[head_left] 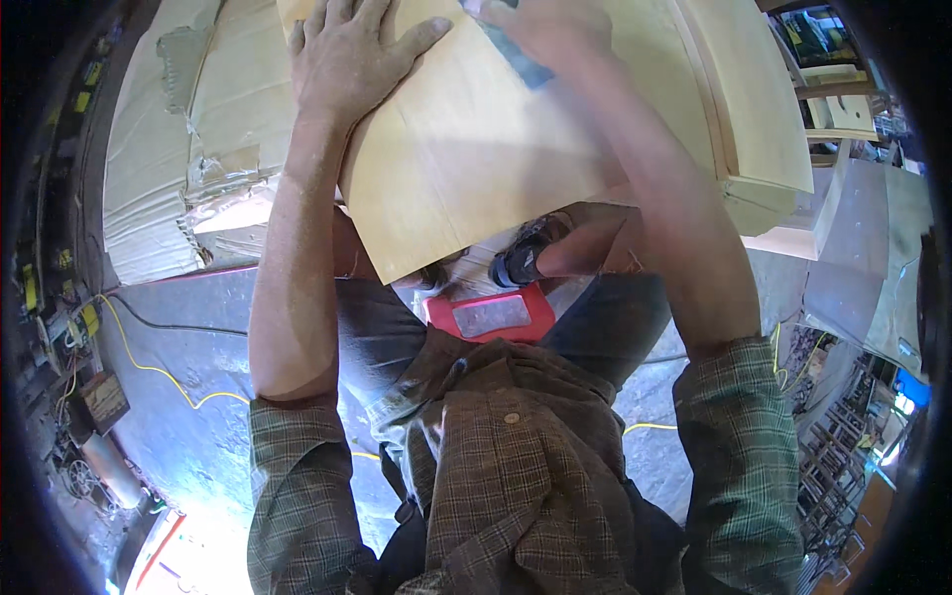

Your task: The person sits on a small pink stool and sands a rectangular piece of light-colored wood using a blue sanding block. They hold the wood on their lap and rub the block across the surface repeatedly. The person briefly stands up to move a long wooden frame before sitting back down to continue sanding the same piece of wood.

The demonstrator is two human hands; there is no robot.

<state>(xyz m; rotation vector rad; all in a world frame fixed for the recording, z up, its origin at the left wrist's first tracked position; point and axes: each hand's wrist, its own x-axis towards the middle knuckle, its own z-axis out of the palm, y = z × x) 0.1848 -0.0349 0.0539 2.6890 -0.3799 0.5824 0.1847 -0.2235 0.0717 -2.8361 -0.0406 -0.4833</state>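
Note:
A pale wooden panel lies before me, one corner jutting toward my knees. My left hand rests flat on its left edge with the fingers spread. On the upper part of the panel, my right hand is closed over a piece of dark blue-grey sandpaper, pressed against the wood. The fingers of that hand are slightly blurred, and part of the sheet is hidden under them.
Torn cardboard lies to the left of the panel. A wooden piece with a raised edge stands at the right. Under me is a red frame-like object. A yellow cord crosses the floor.

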